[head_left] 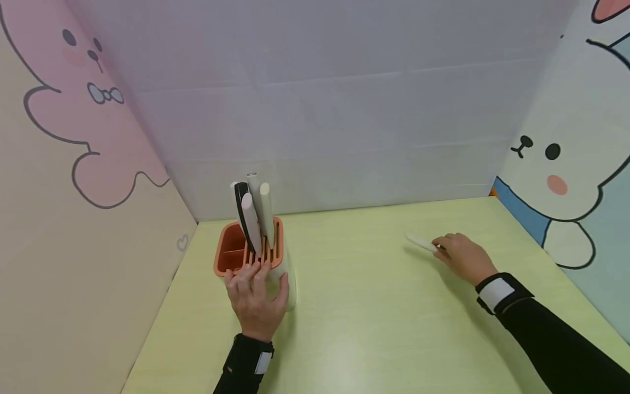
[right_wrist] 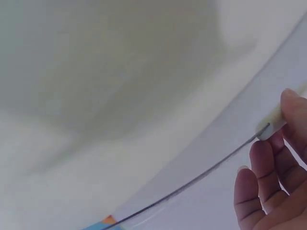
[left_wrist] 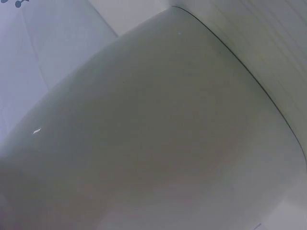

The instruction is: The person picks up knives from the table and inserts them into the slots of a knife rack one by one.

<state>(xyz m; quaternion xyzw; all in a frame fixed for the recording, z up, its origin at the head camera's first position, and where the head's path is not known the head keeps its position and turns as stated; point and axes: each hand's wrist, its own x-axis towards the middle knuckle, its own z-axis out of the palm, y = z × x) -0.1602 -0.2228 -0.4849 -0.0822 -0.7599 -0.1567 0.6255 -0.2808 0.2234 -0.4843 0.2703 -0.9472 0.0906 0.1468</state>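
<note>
A pale knife block (head_left: pixel 292 287) with an orange top stands at the left of the table. Several knives with white, grey and black handles (head_left: pixel 266 205) stick up from its slots. My left hand (head_left: pixel 257 303) holds the block's near side, fingertips at the orange rim and thumb by the right side. The left wrist view shows the block's pale wall (left_wrist: pixel 168 110) close up, without the fingers. Over the table at the right, my right hand (head_left: pixel 465 257) pinches a knife by its white handle (head_left: pixel 419 241). Its thin blade (right_wrist: pixel 192 181) appears nearly edge-on in the right wrist view.
The block's orange top has an open compartment (head_left: pixel 231 241) left of the slots. A yellow-green table (head_left: pixel 354 306) lies between the hands. A pale wall (head_left: pixel 334 126) rises behind it, with cartoon-printed panels (head_left: pixel 581 180) at both sides.
</note>
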